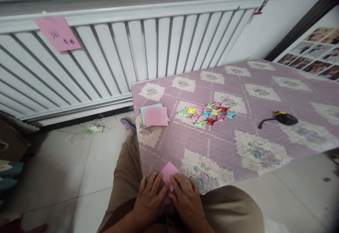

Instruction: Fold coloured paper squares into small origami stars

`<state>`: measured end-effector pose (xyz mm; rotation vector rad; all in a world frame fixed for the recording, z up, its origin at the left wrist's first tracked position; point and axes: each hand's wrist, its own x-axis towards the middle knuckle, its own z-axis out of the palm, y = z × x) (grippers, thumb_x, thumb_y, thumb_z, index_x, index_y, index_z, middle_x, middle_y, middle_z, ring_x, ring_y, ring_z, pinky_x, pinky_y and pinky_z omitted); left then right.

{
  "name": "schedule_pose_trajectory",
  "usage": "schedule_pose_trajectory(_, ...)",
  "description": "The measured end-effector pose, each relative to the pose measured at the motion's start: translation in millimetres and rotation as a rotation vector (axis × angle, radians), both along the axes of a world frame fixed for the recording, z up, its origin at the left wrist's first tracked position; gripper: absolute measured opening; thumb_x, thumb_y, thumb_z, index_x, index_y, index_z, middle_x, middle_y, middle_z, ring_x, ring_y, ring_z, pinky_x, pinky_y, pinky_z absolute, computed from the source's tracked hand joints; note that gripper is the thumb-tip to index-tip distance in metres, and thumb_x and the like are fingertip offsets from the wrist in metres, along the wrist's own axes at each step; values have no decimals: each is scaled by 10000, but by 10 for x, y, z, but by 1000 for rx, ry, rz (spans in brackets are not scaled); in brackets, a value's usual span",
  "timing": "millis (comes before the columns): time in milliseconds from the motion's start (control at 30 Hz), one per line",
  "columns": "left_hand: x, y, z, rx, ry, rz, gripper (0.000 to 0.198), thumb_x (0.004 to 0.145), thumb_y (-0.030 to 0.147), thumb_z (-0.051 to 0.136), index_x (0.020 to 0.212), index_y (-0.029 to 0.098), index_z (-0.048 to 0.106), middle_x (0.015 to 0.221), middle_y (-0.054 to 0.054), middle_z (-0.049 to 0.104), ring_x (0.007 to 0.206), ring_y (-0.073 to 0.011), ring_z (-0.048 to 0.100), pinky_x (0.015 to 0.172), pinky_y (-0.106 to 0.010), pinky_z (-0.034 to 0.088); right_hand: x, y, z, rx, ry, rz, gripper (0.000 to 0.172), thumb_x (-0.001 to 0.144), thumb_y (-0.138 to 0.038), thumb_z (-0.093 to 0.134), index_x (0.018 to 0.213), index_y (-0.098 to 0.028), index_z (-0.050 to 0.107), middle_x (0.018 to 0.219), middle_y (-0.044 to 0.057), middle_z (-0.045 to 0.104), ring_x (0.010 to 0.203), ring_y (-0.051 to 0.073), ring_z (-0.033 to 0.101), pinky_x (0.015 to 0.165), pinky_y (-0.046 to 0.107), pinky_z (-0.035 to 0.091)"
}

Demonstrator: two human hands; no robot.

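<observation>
Mostly hidden pink paper (169, 170) lies under left hand (149, 200) and right hand (186, 200), each grip released

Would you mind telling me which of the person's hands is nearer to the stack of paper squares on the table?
Left. The left hand lies nearly straight back from the stack of paper squares; the right hand sits beside it, further right.

Both hands, left hand (149, 198) and right hand (186, 199), press a pink paper (168, 173) on the table (238, 144).
</observation>
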<state>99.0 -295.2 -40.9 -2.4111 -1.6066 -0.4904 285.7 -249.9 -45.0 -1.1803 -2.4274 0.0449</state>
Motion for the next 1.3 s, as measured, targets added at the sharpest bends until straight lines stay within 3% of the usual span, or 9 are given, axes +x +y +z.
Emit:
schedule_pose_trajectory(200,-5,-16,-19,2,0,-2,504,834,525,560,1300,340,509,1303,-107,541,1198,-308,449,1044,-500,191,297,7,-55,43,-146,-91,413,891,-317,489,1297,-241,492,1241,73,610,1128,279,528,966,485,289)
schedule_pose_trajectory(333,0,-36,-52,-2,4,-8,535,824,470,604,1331,392,454,1334,-108,508,1226,-323,419,1026,-516,224,375,64,-19,23,-100,-166,329,906,-333,462,1214,-258,551,1184,70,633,1074,273,554,920,475,344)
schedule_pose_trajectory(500,20,-54,-98,-16,5,14,577,828,428,617,1362,416,397,1347,-122,491,1245,-333,396,995,-535,264,199,282,158,-58,56,-273,259,922,-368,448,1062,-225,612,961,70,679,896,244,602,814,409,413)
schedule_pose_trajectory(700,36,-64,-141,-20,9,18,561,850,418,598,1369,410,386,1377,-131,460,1263,-335,379,988,-522,289,-117,425,285,-95,56,-266,173,851,-367,566,952,-258,656,906,50,660,839,243,583,765,397,402)
schedule_pose_trajectory(867,-18,-37,-175,-30,-25,-34,557,852,465,582,1370,396,388,1399,-144,432,1275,-341,372,990,-533,291,-170,413,273,-124,88,-273,109,834,-342,582,876,-282,662,898,36,643,822,226,575,744,378,387)
schedule_pose_trajectory(967,-93,11,-147,-139,-47,-116,652,808,529,613,1389,391,353,1451,-151,359,1300,-370,341,997,-561,295,-151,407,238,-167,134,-291,89,823,-329,589,849,-288,664,894,21,641,838,220,578,761,377,376)
schedule_pose_trajectory(1067,-154,78,-57,-351,-48,-184,751,734,546,685,1386,389,347,1497,-161,272,1327,-416,286,995,-623,275,-148,413,208,-226,160,-319,62,798,-319,612,814,-287,663,912,9,644,874,224,579,790,385,356)
schedule_pose_trajectory(1167,-189,144,61,-551,-47,-195,817,668,503,754,1374,387,360,1533,-144,189,1356,-442,204,1017,-667,197,-156,433,185,-252,169,-325,61,799,-311,609,776,-277,655,899,5,644,879,219,576,799,379,338)
schedule_pose_trajectory(1300,-226,207,183,-668,-84,-220,878,632,550,762,1386,393,339,1560,-106,95,1382,-431,117,1048,-671,107,-150,469,161,-245,172,-337,59,787,-263,604,746,-266,646,802,0,631,825,209,569,774,364,322)
